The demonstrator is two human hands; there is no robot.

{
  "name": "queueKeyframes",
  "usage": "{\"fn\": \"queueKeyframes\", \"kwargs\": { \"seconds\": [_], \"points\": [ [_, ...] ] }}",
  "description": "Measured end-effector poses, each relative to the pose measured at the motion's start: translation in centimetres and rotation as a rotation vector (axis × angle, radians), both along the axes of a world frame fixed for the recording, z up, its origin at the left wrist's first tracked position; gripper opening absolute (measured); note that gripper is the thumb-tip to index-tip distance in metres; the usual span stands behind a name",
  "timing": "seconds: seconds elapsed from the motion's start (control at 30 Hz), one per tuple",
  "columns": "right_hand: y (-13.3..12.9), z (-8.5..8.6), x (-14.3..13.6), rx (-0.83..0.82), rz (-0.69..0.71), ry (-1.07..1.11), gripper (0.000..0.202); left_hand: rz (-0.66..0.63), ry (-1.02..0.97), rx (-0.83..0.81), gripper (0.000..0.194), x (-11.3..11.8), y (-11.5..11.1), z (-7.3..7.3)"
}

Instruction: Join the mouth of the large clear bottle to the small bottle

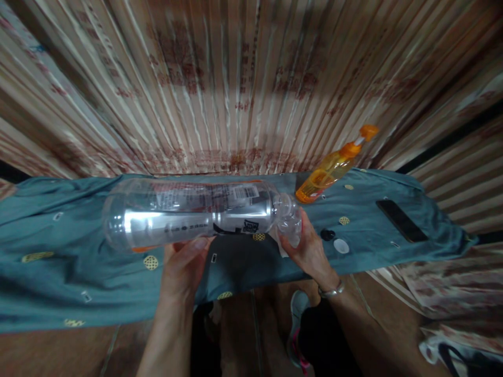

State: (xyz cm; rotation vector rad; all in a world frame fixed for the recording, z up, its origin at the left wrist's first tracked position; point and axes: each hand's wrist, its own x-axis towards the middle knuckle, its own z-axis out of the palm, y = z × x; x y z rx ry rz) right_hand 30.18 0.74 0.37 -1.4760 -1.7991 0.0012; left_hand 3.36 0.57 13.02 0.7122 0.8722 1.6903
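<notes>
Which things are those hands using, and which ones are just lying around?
In use:
- big clear bottle, held by the left hand
- clear plastic piece at its end, held by the right hand

Probably just lying about, since neither hand holds them:
- orange pump bottle
- black phone
- small black round piece
- white disc

No wording can be read with certainty. The clear bottle (pixel 141 226) bears a barcode (pixel 245 192), its digits too small to tell, a block of fine print (pixel 178 197) and a bold dark logo (pixel 250 226), both blurred. The curtain (pixel 220 115) carries columns of printed characters (pixel 245 63), also illegible. Small white tags (pixel 214 257) patterned on the green cloth (pixel 118 285) hold marks too tiny to decipher.
</notes>
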Motion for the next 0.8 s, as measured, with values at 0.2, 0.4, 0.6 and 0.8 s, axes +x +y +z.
{"fn": "queueKeyframes", "kwargs": {
  "seconds": [0.2, 0.4, 0.6, 0.8],
  "points": [
    [-0.04, 0.11, 0.01, -0.005, 0.002, 0.000, 0.089, -0.003, -0.025, 0.014, 0.066, 0.09, -0.09, 0.11],
    [-0.06, 0.29, -0.13, -0.017, -0.001, 0.010, 0.088, -0.008, -0.021, 0.025, 0.061, 0.07, -0.02, 0.00],
    [-0.03, 0.15, 0.03, -0.020, 0.007, 0.008, 0.089, -0.001, 0.012, -0.006, 0.058, 0.01, -0.02, 0.07],
    [-0.07, 0.22, 0.04, -0.035, 0.010, 0.014, 0.089, -0.001, 0.001, -0.005, 0.058, -0.03, -0.07, -0.06]
  ]
}}
